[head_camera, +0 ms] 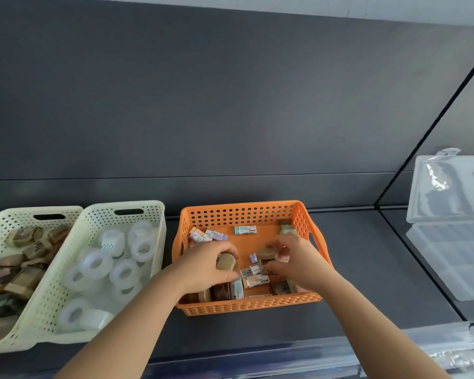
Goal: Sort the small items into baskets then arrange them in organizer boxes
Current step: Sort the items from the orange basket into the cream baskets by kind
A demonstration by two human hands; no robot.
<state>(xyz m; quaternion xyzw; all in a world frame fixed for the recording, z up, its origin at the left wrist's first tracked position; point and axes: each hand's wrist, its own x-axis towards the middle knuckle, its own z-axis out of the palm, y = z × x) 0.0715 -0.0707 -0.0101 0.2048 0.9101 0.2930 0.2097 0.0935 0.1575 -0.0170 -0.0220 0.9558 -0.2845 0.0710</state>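
Observation:
An orange basket (pixel 244 212) sits on the dark shelf, holding several small erasers and brown packets. Both my hands are inside it. My left hand (pixel 207 265) grips a tan oval eraser (pixel 227 262). My right hand (pixel 296 259) holds a brown packet (pixel 267 255) between thumb and fingers. To the left, a cream basket (pixel 148 214) holds several white tape rolls (pixel 123 270). Another cream basket (pixel 0 222) at the far left holds several brown packets (pixel 25 280). A clear organizer box (pixel 449 255) stands at the right with its lid up.
The shelf's dark back wall rises behind the baskets. A black divider edge (pixel 378 206) separates the organizer box's section from the baskets. A clear strip runs along the shelf's front edge (pixel 285 351).

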